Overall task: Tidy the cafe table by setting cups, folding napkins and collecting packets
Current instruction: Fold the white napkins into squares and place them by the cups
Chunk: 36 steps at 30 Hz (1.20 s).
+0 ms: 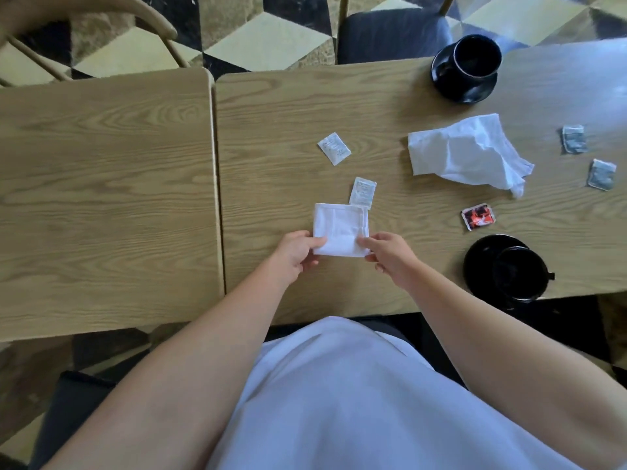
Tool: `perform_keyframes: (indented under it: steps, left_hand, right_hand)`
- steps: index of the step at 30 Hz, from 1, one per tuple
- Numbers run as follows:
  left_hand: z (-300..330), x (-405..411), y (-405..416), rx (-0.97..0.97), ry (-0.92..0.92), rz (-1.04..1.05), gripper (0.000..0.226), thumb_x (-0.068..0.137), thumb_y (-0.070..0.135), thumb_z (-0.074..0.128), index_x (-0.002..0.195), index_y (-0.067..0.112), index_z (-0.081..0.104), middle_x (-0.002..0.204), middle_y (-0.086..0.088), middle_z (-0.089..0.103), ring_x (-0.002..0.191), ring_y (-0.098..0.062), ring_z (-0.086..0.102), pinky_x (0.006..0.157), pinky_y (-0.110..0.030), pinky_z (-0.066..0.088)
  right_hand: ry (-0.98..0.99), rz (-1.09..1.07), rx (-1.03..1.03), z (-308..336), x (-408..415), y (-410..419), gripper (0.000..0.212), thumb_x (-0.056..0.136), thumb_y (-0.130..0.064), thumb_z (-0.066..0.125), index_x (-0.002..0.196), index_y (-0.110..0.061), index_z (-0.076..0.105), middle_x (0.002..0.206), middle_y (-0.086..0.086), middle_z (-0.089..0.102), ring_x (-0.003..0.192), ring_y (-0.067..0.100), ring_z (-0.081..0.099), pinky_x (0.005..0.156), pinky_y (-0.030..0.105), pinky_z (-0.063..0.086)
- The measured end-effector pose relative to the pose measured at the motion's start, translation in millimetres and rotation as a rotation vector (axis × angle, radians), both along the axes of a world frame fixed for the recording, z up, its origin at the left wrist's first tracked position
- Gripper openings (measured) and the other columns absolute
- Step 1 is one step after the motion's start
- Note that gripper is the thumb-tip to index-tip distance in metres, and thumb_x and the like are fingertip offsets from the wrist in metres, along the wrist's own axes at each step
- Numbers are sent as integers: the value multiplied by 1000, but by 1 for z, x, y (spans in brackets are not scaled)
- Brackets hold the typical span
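both hands are on the folded napkin [341, 229], a neat white square lying flat on the right-hand tabletop [271, 130], near its front edge. the left hand [298, 250] has its grip pinched on the near left corner, thumb on top; the right hand [388, 254] pinches the near right corner the same way, fingers curled under. the far edge of the square just touches a white packet [362, 191], which sits tilted right behind it. another white packet [334, 147] lies further back and a little left, well apart from the napkin. over to the right, a crumpled napkin [464, 152] sprawls unfolded, one corner trailing toward the front. beyond it, near the right edge, two grey packets: one grey packet [574, 139] further back, a second grey packet [602, 174] just in front of it. a red and black packet [477, 215] lies between the crumpled napkin and the near black cup [519, 273]. that cup sits on its black saucer [481, 256] at the front right corner, handle pointing right. the far black cup [478, 56] stands on a far saucer [464, 89] at the back edge. a second tabletop [101, 198] butts up on the left, bare wood. a dark-cushioned chair [393, 32] is tucked in behind, a wooden chair [101, 25] at the back left.
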<state>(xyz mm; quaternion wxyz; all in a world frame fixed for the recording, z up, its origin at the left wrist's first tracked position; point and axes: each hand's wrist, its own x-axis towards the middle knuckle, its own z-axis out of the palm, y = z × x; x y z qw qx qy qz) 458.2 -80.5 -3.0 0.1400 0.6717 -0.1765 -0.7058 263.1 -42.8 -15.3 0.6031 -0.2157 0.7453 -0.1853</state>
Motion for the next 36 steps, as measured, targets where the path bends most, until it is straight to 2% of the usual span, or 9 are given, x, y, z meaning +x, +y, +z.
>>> perform_keyframes:
  steps: [4,7,11,14,20,24,27,30,36]
  left_hand:
    - [1,-21,25,-16,18,-184,14,89,6,70,84,14,59,92,-12,63,67,-18,55,41,-18,43]
    - [2,-41,44,-8,45,-283,12,88,2,69,94,9,61,90,-13,63,62,-18,54,42,-20,42]
    - [3,-66,60,10,36,-387,28,84,-2,70,110,6,60,87,-11,65,62,-19,56,50,-24,43]
    - [1,-88,62,2,-5,-419,30,82,-3,72,108,8,61,91,-12,65,64,-19,57,51,-24,41]
    - [-7,-130,66,-58,-153,-469,15,79,1,74,82,11,63,80,-13,67,66,-25,60,56,-27,44]
    - [-19,-147,74,-42,-308,-556,11,83,14,72,83,6,65,74,-12,73,58,-22,67,48,-26,49]
    - [-26,-151,79,-23,-396,-578,33,90,34,65,84,2,69,71,-9,73,51,-20,67,50,-28,54]
    - [-27,-153,74,-2,-442,-561,51,90,50,58,83,1,70,68,-8,73,54,-23,70,54,-31,57]
    - [-18,-158,47,-55,-493,-655,38,76,43,64,77,6,67,64,-7,71,50,-22,68,58,-27,54]
  right_hand:
    - [45,-104,-5,9,-19,45,18,90,-30,74,93,-13,68,72,0,62,54,8,54,46,24,36]
    - [83,-182,-8,14,-35,75,16,90,-27,72,91,-12,67,71,1,57,57,12,47,45,23,35]
    - [129,-232,8,18,-57,101,17,90,-25,70,96,-9,68,71,1,54,56,14,45,43,22,34]
    - [192,-219,4,15,-76,105,19,90,-27,70,97,-10,69,75,2,58,59,16,50,49,25,38]
    - [448,-46,0,1,-106,96,18,88,-32,63,94,-16,70,88,1,69,82,21,66,71,37,54]
    - [486,66,71,-9,-115,90,21,91,-33,58,88,-13,64,80,0,63,78,25,64,61,33,46]
    - [490,129,105,-15,-115,95,23,92,-36,56,84,-15,59,79,0,62,74,22,61,57,32,43]
    - [523,162,126,-14,-115,94,26,93,-38,55,97,-12,56,90,2,63,82,25,63,65,36,47]
    - [540,282,-4,-2,-105,80,27,91,-35,57,102,-14,45,92,5,63,81,30,61,63,36,44]
